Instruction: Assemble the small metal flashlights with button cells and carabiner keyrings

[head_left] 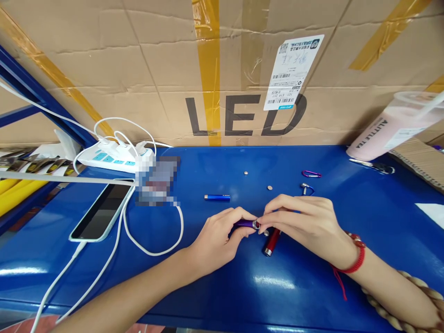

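- Taking red tube [272, 243] on blue table [225, 291] as landmark for every place below.
- Gripped between thumb and fingers of left hand [218, 236]: purple tube [245, 224], just left of red tube and slightly beyond.
- Running roughly left to right along the long axis, with metal-rimmed end pointing toward right hand [305, 222] and opposite end buried in left hand.
- Bunched right at that rim: fingertips of right hand. Cannot tell whether closed on anything small.
- Reaching over red tube with right hand, hiding the far end; silver end left showing, toward the wearer.
- Set at a clear angle to purple tube, red tube; not in line.
- Lying just left of red tube: small disc [266, 233]. Farther beyond: two more discs [269, 188].
- Beyond and left of red tube: blue tube [217, 197], nearly parallel to purple tube.
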`<action>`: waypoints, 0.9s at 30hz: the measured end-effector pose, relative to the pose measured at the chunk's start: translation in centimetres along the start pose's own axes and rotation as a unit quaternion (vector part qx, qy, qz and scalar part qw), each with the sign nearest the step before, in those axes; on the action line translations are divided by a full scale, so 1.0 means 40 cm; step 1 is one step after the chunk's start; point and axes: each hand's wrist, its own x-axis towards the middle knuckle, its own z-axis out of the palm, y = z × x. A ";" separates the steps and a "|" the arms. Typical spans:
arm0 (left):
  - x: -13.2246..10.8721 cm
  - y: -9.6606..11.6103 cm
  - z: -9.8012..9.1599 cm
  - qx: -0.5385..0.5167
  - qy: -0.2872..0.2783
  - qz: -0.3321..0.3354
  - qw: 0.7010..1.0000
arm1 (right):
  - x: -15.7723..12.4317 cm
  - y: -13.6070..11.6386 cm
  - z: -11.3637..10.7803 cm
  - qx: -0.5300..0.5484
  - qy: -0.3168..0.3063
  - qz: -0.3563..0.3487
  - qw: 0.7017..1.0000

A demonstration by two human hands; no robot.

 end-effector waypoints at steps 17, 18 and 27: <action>0.001 -0.015 0.001 0.108 0.126 0.165 0.972 | 0.027 -0.029 0.037 0.301 -0.042 0.340 0.890; 0.001 -0.013 0.000 0.117 0.124 0.161 0.972 | 0.026 -0.029 0.037 0.299 -0.044 0.341 0.890; -0.004 0.001 -0.004 0.142 0.109 0.123 0.976 | 0.029 -0.022 0.022 0.250 -0.053 0.330 0.909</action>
